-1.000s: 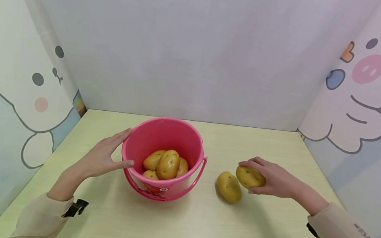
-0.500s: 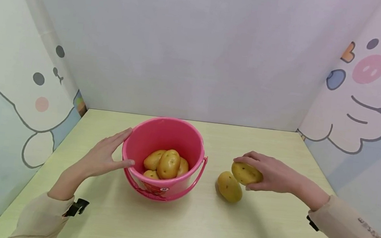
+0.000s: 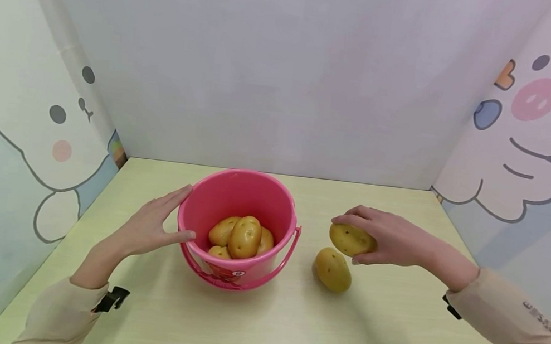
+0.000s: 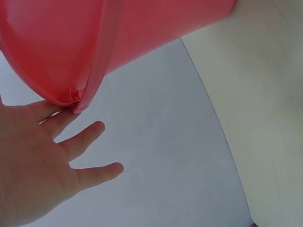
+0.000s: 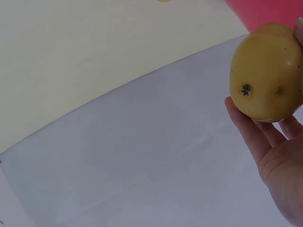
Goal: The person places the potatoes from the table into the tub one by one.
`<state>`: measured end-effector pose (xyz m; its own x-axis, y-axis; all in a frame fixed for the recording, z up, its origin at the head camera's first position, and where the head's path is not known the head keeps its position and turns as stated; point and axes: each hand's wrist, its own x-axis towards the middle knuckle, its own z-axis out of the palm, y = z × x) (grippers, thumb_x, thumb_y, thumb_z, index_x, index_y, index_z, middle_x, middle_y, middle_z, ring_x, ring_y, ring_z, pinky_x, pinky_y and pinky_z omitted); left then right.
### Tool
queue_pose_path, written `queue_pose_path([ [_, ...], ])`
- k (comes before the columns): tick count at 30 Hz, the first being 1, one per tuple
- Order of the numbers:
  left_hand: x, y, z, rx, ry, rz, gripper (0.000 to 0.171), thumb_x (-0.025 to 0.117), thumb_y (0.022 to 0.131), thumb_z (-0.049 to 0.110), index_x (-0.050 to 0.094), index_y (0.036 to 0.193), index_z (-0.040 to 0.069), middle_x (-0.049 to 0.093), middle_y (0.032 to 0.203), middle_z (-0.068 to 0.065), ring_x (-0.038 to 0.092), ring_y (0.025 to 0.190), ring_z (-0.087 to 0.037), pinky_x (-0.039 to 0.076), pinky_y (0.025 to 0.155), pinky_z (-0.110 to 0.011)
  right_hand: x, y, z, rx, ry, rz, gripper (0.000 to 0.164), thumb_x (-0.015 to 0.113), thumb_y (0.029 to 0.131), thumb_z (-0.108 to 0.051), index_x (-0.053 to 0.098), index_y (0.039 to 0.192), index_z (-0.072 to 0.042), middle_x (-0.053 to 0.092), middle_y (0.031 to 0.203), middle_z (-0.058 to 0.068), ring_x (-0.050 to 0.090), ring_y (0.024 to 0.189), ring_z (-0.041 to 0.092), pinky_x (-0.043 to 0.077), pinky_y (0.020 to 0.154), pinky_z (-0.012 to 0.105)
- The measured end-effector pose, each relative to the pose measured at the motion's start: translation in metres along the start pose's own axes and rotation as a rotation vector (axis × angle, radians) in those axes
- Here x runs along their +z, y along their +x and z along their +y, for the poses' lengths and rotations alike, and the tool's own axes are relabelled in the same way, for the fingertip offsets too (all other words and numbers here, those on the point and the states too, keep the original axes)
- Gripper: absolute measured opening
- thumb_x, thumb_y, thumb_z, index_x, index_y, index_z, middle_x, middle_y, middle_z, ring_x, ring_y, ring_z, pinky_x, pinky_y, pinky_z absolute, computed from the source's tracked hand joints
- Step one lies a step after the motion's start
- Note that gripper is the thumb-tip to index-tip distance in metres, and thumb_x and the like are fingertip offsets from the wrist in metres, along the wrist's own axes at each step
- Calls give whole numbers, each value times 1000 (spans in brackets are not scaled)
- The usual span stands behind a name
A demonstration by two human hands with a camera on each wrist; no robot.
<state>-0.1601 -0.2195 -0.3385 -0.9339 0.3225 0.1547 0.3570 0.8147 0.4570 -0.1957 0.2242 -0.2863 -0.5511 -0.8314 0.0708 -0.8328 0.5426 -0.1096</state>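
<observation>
My right hand point(image 3: 392, 237) grips a yellow potato point(image 3: 351, 240) between thumb and fingers, held up over the table. In the right wrist view this potato point(image 5: 265, 71) rests against the fingers, its dark eye facing the camera. Another potato point(image 3: 333, 270) lies on the table just below it. A pink bucket point(image 3: 247, 197) stands to the left, with several potatoes point(image 3: 244, 237) inside. On its left side, my left hand point(image 3: 145, 231) spreads its fingers at the rim. The left wrist view shows some fingertips point(image 4: 60, 124) at the rim by the handle joint, others extended free.
The pink handle point(image 3: 290, 257) hangs down around the bucket's front and right side. Behind the pale wooden table point(image 3: 263, 333) rises a plain light wall point(image 3: 285, 83). Cartoon-printed panels point(image 3: 531, 137) flank both sides.
The right hand has carried its potato up and to the left, away from the one lying on the table. The left hand keeps its place at the bucket.
</observation>
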Motion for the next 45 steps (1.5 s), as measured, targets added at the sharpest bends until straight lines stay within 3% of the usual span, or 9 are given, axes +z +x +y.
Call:
queue_pose_path([
  [26, 0, 1, 0, 9, -11, 3, 90, 64, 73, 48, 19, 141, 11, 26, 140, -14, 28, 121, -35, 29, 87, -62, -41, 32, -23, -63, -63, -25, 64, 73, 70, -35, 45, 126, -22, 46, 115, -2, 48, 93, 13, 46, 69, 29],
  [45, 0, 1, -1, 7, -14, 2, 90, 63, 73, 48, 18, 141, 11, 26, 140, -14, 28, 121, -35, 30, 86, -62, -69, 72, -36, -76, -41, -55, 64, 75, 69, -33, 46, 125, -20, 47, 112, -2, 47, 93, 12, 45, 69, 29],
])
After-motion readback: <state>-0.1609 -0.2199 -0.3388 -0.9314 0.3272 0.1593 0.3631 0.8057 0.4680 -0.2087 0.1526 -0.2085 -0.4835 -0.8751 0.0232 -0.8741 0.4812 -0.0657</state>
